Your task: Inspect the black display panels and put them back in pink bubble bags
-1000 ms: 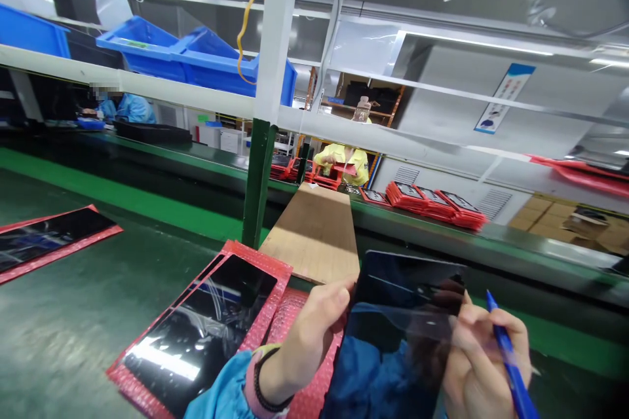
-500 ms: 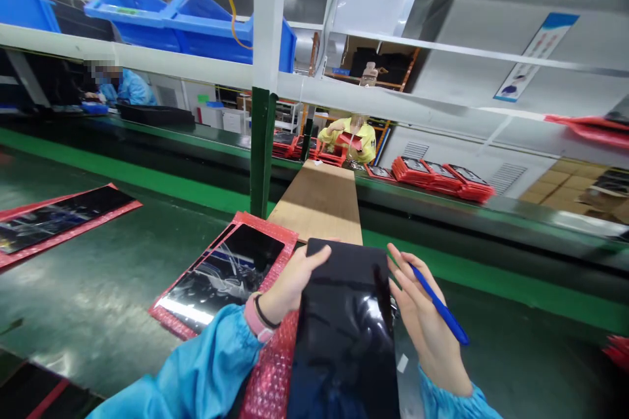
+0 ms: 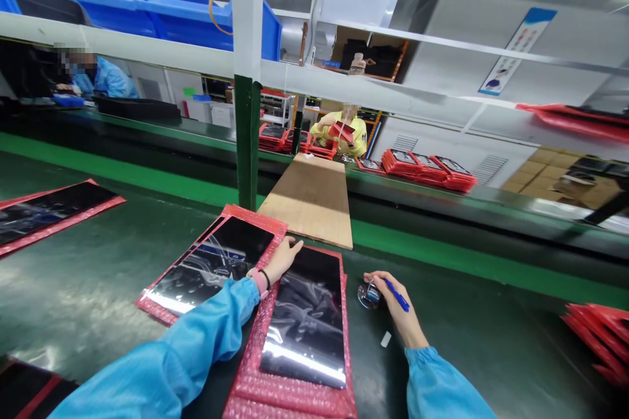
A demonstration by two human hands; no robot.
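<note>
My left hand (image 3: 282, 260) lies at the upper left corner of a glossy black screen panel (image 3: 307, 314), its fingers stretched out and holding nothing. The panel rests flat on red bubble-wrap bags (image 3: 289, 399). A blue pen (image 3: 396, 294) is tucked in my right hand (image 3: 400, 314), whose fingertips reach a small shiny round object (image 3: 368, 294) on the bench. What kind of object that is, I cannot make out. Left of the panel, a second black panel (image 3: 216, 262) lies on red bubble wrap.
A small white slip (image 3: 386, 339) lies near my right hand. Red bags (image 3: 599, 340) are stacked at the right, another wrapped panel (image 3: 54, 213) at the left. Ahead are a green post (image 3: 247, 144), a wooden board (image 3: 309, 200) and a person in yellow (image 3: 361, 137).
The black panel has gone from my left hand down flat onto the red bubble wrap. My right hand, with the pen, has moved down and left to the shiny round object.
</note>
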